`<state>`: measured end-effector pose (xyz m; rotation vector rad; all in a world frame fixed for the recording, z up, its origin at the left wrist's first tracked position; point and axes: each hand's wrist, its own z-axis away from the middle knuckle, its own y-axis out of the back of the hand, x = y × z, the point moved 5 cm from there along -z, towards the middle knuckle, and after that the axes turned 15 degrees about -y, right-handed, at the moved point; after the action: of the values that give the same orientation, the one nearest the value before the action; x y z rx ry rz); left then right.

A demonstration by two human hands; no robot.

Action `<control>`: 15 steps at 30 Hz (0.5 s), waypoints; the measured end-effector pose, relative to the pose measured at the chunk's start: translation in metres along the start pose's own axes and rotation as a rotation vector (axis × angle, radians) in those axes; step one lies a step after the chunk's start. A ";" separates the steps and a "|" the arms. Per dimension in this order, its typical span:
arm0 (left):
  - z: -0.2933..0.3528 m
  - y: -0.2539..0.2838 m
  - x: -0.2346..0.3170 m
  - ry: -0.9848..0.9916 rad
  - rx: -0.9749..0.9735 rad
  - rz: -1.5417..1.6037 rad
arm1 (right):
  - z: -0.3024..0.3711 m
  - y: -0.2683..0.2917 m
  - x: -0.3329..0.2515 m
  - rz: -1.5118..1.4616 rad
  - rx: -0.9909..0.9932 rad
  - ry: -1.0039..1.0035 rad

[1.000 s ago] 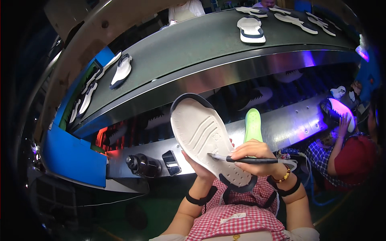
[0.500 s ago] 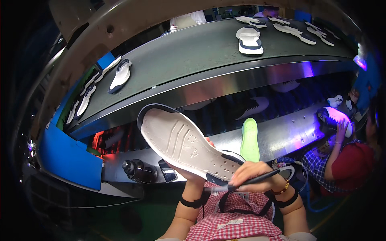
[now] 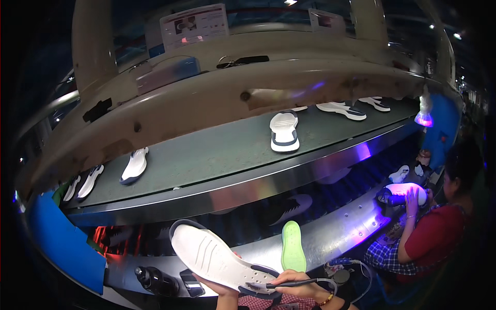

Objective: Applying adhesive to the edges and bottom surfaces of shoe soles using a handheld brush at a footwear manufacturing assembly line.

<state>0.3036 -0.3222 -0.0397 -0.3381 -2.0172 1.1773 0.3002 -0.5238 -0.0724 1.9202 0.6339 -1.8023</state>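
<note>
My left hand [image 3: 221,287] grips a white shoe sole [image 3: 204,254] with dark trim from beneath, its inner face turned up. Grooves run across the wide end, and small holes dot the end nearer me. In my right hand [image 3: 295,287] is a brush [image 3: 283,283] with a slim black handle. The brush's tip rests on the sole's inner face by the holes, or just above it; I cannot tell which. Just beyond my right hand, a green insole [image 3: 293,245] lies on the metal ledge [image 3: 330,243].
A black bottle [image 3: 156,280] and a phone [image 3: 192,283] sit on the ledge at the left. Beyond runs a green conveyor belt [image 3: 206,160] carrying several soles [image 3: 284,132], under a beige overhead beam [image 3: 191,106]. At right, a co-worker [image 3: 434,232] handles a shoe [image 3: 408,194] in purple light.
The view has tilted up, so the sole and hands sit lower in it. The brush has moved from beside the sole's near end onto its inner face.
</note>
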 end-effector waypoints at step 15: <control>0.018 0.036 -0.006 0.077 0.049 -0.103 | 0.011 -0.007 0.035 -0.165 -0.011 -0.187</control>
<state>0.2894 -0.3171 -0.0776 -0.2486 -1.9130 1.1302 0.2890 -0.5228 -0.1078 1.7092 0.7537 -2.0451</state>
